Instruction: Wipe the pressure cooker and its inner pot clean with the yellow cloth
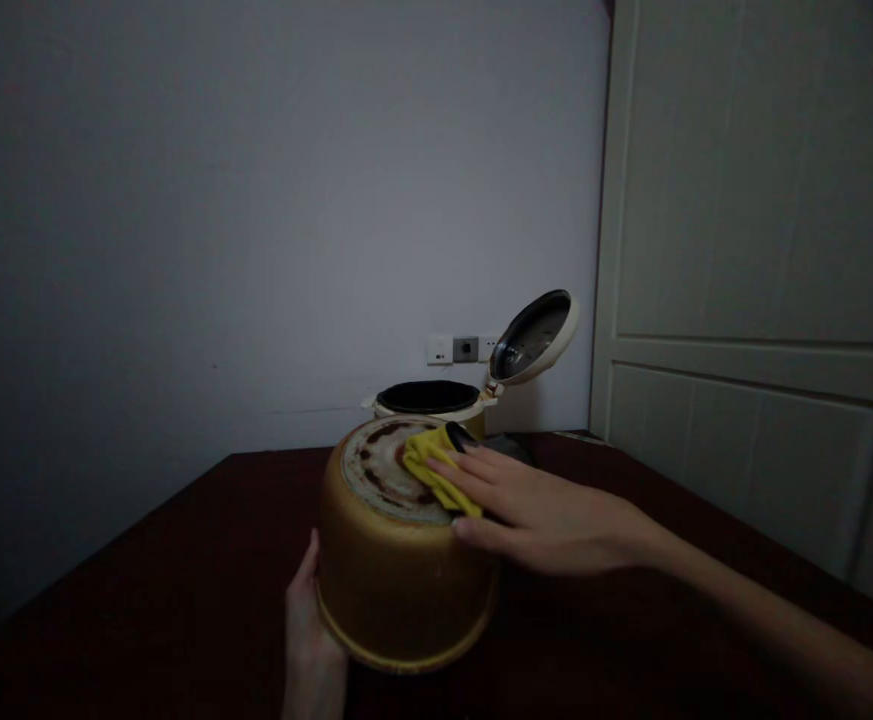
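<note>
Near the table's front edge, left hand cupping the tilted pot, right hand spreading wide over a yellow cloth on its base, with room for moving on both sides.

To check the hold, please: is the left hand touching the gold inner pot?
Touching. The head view shows the left hand pressed against the side of the gold inner pot, with its fingers lying up the pot's wall.

Two hands show: the left hand on the near side and the right hand to the right. There is one pot, one yellow cloth, one rice cooker beyond it, one table, one door at right, and three wall plates at the far side.
</note>
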`<state>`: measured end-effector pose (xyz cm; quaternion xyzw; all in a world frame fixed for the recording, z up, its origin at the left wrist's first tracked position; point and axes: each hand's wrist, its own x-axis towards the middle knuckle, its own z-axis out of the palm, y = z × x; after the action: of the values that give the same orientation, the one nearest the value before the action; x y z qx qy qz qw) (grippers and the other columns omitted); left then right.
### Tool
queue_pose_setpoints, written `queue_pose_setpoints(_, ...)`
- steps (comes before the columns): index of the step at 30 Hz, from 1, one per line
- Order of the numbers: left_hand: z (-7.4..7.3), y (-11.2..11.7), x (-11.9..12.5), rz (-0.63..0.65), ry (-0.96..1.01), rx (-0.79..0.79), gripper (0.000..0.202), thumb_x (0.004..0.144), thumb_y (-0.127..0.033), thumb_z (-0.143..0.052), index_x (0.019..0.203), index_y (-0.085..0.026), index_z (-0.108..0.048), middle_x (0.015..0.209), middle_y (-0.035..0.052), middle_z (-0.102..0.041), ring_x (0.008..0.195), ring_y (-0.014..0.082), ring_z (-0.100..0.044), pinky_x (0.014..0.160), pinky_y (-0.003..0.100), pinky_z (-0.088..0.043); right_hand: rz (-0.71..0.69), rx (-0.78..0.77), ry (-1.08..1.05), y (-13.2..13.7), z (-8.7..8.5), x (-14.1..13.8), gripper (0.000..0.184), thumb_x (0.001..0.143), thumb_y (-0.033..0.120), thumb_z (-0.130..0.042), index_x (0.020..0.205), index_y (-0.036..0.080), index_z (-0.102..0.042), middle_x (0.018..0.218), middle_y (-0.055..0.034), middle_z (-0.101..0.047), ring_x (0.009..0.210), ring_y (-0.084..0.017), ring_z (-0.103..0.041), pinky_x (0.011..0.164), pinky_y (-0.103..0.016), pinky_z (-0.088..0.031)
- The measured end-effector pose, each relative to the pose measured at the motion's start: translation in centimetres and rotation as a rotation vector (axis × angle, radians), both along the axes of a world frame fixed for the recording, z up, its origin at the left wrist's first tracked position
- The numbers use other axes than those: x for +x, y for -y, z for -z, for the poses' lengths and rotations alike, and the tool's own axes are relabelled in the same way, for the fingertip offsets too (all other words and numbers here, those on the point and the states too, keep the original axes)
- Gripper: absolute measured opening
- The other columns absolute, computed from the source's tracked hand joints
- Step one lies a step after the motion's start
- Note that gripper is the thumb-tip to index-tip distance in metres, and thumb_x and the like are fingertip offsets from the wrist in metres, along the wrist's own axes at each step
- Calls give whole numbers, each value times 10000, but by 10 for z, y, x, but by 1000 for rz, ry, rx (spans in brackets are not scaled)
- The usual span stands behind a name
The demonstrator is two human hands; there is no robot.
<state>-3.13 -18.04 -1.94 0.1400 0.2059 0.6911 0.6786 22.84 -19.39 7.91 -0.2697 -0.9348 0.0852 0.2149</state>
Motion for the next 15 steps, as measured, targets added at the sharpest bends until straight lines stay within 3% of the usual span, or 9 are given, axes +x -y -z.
queue_pose_setpoints(3, -3, 0, 12, 62, 15, 56, 442, 927, -287, -321, 906, -106, -723, 879, 123, -718, 1055, 239, -596, 1014, 386, -372, -107, -3, -6, 21, -10, -17, 700, 888, 580, -279, 1450, 181, -159, 1481, -85, -264, 1354, -226, -217, 1113, -375, -168)
queue_pose_setpoints(7, -7, 7, 31, 95, -30, 57, 417, 925, -269, -329, 966, -88, -702, 919, 132, -712, 1040, 235, -607, 1004, 374, -385, -93, 54, -69, -7, -20, -32, 722, 887, 593, -252, 1454, 165, -120, 1495, -103, -217, 1367, -244, -177, 1119, -406, -125)
queue_pose_setpoints(11, -11, 11, 22, 73, -24, -29, 366, 915, -250, -362, 955, -108, -697, 866, 107, -723, 979, 223, -639, 968, 376, -426, 44, 31, -68, -36, -8, -17, 733, 887, 600, -227, 1448, 137, -143, 1501, -111, -187, 1375, -256, -148, 1125, -423, -90)
queue_pose_setpoints(15, -20, 10, 9, -55, -17, -27, 377, 919, -241, -344, 960, -106, -693, 807, 111, -726, 943, 234, -652, 937, 391, -452, 48, -32, -69, -9, 8, 1, 663, 899, 563, -271, 1445, 201, -171, 1494, -69, -224, 1368, -241, -183, 1121, -419, -136)
